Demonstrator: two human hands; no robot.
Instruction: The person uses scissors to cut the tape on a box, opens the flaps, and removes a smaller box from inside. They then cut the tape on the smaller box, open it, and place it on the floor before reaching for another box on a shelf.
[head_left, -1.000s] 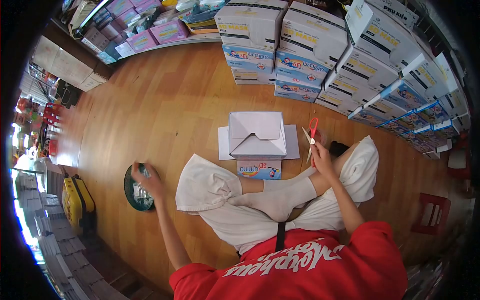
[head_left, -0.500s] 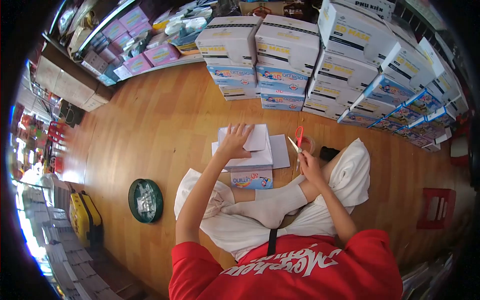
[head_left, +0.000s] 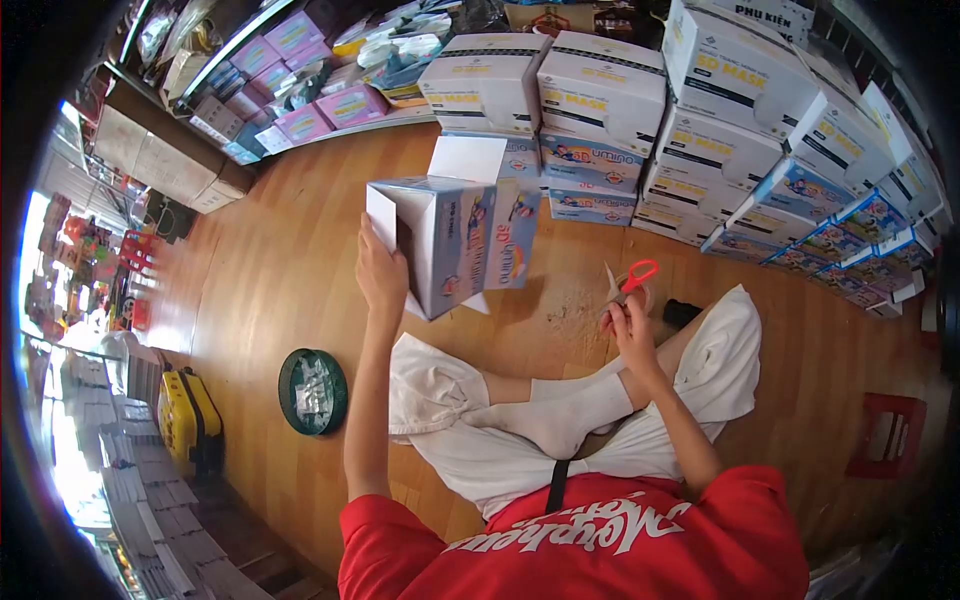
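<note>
My left hand [head_left: 384,275] grips a white flap at the side of a blue and white printed cardboard box [head_left: 452,240]. The box is raised off the floor and tilted, its flaps spread out and its dark inside partly showing. In my right hand [head_left: 630,325] is a pair of scissors [head_left: 638,274] with red handles, pointing away from me above the floor near my knee. Whether the scissor blades are spread is hard to make out. Small crumbs or scraps lie on the wood floor [head_left: 575,312] between the box and the scissors.
Stacked white cartons [head_left: 600,90] and blue printed boxes [head_left: 590,205] stand ahead and to the right. On the left are a green round basket [head_left: 283,390] holding silvery packets and a yellow case [head_left: 185,415]. A red plastic stool [head_left: 888,435] is at the right.
My left hand has gone from lying on top of the box to gripping its flap, and the box has been lifted and turned. The scissors have swung slightly in my right hand.
</note>
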